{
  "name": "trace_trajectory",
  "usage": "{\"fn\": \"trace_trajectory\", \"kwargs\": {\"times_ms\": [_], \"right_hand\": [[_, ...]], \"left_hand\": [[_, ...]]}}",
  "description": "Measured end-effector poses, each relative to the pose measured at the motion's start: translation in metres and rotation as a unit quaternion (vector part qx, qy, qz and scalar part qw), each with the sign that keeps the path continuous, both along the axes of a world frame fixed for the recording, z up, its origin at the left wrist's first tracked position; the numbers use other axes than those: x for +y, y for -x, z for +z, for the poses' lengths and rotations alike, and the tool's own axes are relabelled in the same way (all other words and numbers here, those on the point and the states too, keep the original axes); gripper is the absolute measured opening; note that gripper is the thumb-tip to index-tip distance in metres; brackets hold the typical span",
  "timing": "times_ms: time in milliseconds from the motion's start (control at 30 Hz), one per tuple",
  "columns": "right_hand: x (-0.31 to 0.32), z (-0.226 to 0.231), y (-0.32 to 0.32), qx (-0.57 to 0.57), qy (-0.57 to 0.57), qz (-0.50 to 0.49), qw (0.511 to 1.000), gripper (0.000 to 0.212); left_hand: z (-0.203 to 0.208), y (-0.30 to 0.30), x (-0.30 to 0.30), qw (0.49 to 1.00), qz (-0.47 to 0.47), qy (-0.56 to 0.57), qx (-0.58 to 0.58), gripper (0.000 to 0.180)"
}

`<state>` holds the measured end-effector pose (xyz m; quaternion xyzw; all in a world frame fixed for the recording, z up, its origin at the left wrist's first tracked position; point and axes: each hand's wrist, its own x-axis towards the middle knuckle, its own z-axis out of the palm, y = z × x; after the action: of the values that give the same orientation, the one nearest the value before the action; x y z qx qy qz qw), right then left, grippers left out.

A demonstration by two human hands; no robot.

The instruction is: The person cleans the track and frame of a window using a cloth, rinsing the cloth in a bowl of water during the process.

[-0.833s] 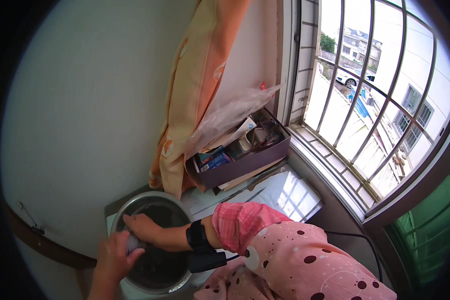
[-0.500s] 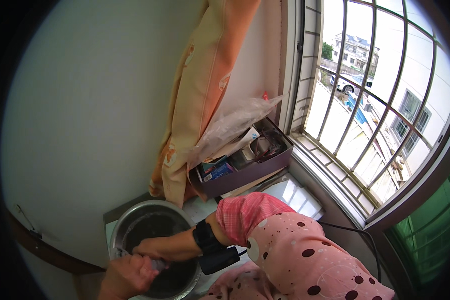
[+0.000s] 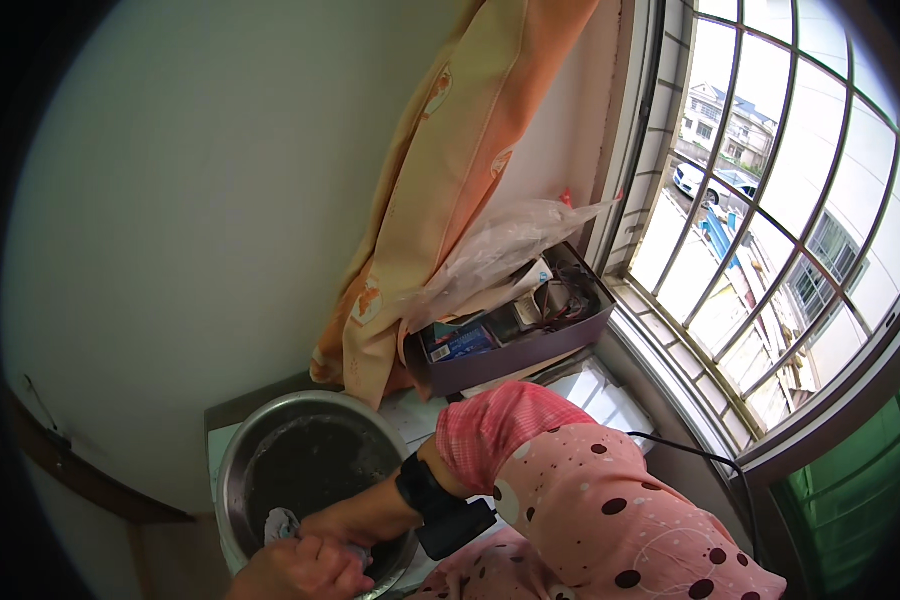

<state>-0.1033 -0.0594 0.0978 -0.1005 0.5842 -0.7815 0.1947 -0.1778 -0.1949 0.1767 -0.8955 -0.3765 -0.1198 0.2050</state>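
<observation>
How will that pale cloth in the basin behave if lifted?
Probably floppy: the cloth is bunched in soft folds. Likely heavy for its size if soaked, and perhaps slippery, since the metal basin holds murky liquid.

Head view: left fisheye of side-by-side pair worn on person's head; looks down and ahead. Upright, unmirrored. Left hand (image 3: 310, 568), right hand (image 3: 328, 523) and metal basin (image 3: 233, 450) close to lens, low, left of centre. Barred window (image 3: 782, 215) farther off, upper right, seen aslant; pale wall (image 3: 170, 250) fills left. Straight edges bow near dark round rim.
</observation>
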Motion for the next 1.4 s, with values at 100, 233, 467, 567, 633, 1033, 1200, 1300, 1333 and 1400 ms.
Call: {"fn": "trace_trajectory", "kwargs": {"times_ms": [100,233,467,567,633,1033,1200,1300,1333,1400], "right_hand": [[-0.001,-0.003,-0.002,0.005,0.003,-0.043,0.999,0.033],[-0.006,0.000,0.002,0.014,0.003,-0.112,0.994,0.036],[0.016,0.009,0.034,-0.160,-0.188,-0.316,0.916,0.046],[0.021,0.002,0.027,-0.036,-0.319,-0.356,0.878,0.039],[0.019,0.004,0.022,0.128,-0.312,-0.449,0.827,0.036],[0.023,0.123,-0.082,0.241,0.003,-0.517,0.822,0.049],[0.048,0.138,-0.142,0.342,-0.106,-0.701,0.616,0.038],[0.056,0.139,-0.185,0.305,-0.085,-0.765,0.561,0.046],[0.053,0.146,-0.209,0.268,-0.046,-0.756,0.596,0.048],[0.065,0.132,-0.237,0.290,-0.119,-0.798,0.515,0.049]], "left_hand": [[-0.001,0.000,-0.002,0.999,0.003,0.006,0.033,0.027],[-0.001,0.006,-0.007,0.987,0.143,0.049,0.046,0.032],[0.018,0.047,-0.018,0.919,0.368,0.089,-0.108,0.042],[0.033,0.069,-0.023,0.909,0.391,-0.010,-0.145,0.037],[0.041,0.077,-0.019,0.716,0.459,0.041,-0.524,0.028],[0.090,-0.025,0.049,0.716,0.081,0.195,-0.665,0.030],[0.100,-0.097,0.108,0.604,0.005,0.369,-0.707,0.036],[0.081,-0.130,0.147,0.690,-0.139,0.371,-0.606,0.044],[0.079,-0.145,0.157,0.695,-0.143,0.372,-0.599,0.044],[0.076,-0.174,0.176,0.769,-0.043,0.344,-0.537,0.051]]}}
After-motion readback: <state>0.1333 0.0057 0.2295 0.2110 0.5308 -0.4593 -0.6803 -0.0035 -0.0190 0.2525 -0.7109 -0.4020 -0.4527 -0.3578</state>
